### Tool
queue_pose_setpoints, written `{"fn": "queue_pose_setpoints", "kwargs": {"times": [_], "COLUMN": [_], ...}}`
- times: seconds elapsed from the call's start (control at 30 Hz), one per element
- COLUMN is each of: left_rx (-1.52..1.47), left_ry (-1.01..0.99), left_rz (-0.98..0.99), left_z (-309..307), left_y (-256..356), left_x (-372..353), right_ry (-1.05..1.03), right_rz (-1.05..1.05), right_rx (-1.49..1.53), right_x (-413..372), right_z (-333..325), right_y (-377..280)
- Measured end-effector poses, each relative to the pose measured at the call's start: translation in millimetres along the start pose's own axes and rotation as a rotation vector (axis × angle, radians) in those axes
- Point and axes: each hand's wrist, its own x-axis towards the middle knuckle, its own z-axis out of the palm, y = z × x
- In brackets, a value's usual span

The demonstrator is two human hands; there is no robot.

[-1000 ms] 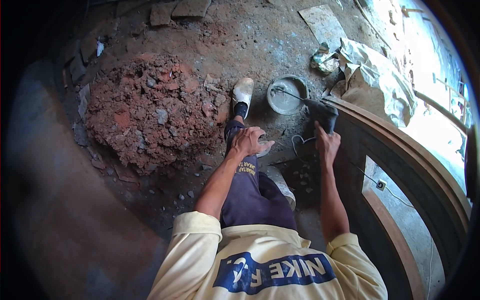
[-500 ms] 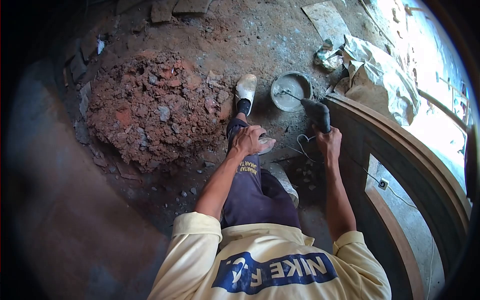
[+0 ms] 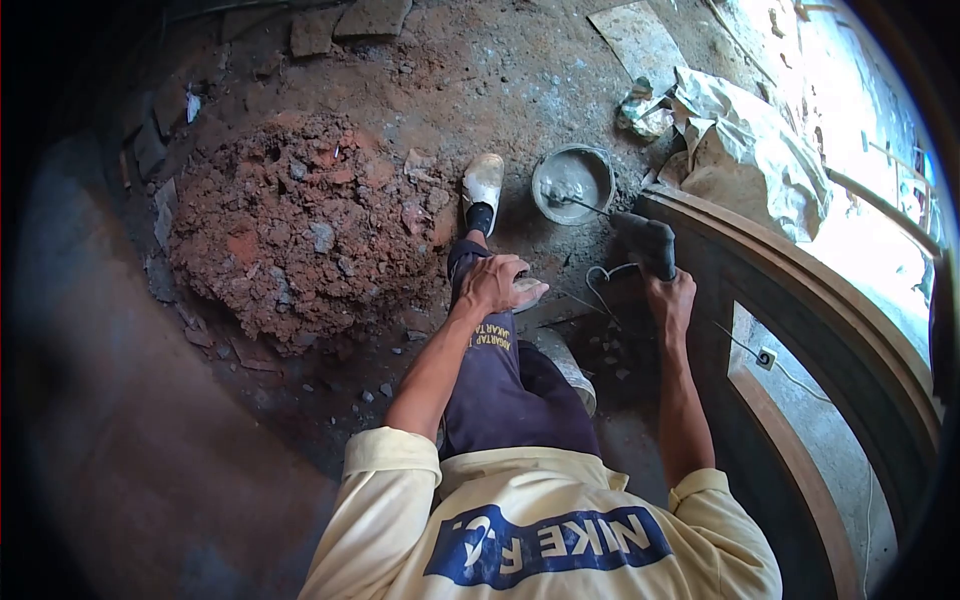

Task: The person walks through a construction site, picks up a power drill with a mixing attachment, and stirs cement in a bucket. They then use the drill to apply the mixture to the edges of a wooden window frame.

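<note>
My right hand [image 3: 672,300] is wrapped round the handle of a dark power drill [image 3: 646,240]. A thin mixing rod [image 3: 588,206] runs from the drill into a round bucket [image 3: 541,165], where its end dips into wet grey mix [image 3: 580,168]. The mix is lumpy around the rod's tip. On the knee of my dark trousers [image 3: 500,385] rests my left hand [image 3: 493,284], thumb apart from the fingers and nothing in it. A pale cable [image 3: 597,287] loops on the ground beside the drill.
A mound of reddish soil and rubble [image 3: 300,225] lies left of my shoe [image 3: 484,180]. Crumpled sheeting [image 3: 755,150] and a flat board [image 3: 640,42] are beyond the bucket. Close on the right stands a wooden frame [image 3: 790,265]; a cable socket [image 3: 765,358] hangs past it.
The drill has swung to a more sideways tilt, and my right hand has moved slightly right and down. The rod's tip has shifted lower in the bucket. My left hand stays on the knee.
</note>
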Motion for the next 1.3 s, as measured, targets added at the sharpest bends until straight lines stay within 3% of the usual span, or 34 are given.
{"fn": "queue_pose_setpoints", "kwargs": {"times": [0.13,0.2,0.53,0.7,0.8,0.87,1.1,1.2,1.3], "left_rx": [-0.005,0.002,-0.011,0.007,0.047,0.035,-0.004,0.011,0.023], "left_ry": [-0.052,-0.072,-0.061,-0.105,-0.158,-0.043,-0.080,-0.098,-0.084], "left_rz": [-0.028,-0.034,0.022,-0.007,-0.059,0.018,0.040,0.011,0.011], "left_z": [-1,-2,0,-3,-9,4,4,-2,4], "left_y": [3,5,12,15,13,9,11,15,10], "left_x": [-1,0,1,2,5,2,8,8,9], "right_ry": [0.091,0.135,0.068,0.022,0.097,0.103,0.129,0.185,0.106], "right_rz": [-0.013,-0.016,-0.023,-0.001,0.048,0.050,0.018,-0.012,0.029], "right_rx": [-0.026,0.029,0.119,0.002,-0.017,-0.009,0.189,0.245,0.192], "right_x": [22,26,-9,9,22,26,-1,-4,21], "right_z": [71,80,-14,45,80,68,-18,-1,47], "right_y": [45,33,17,37,37,36,29,31,34]}}
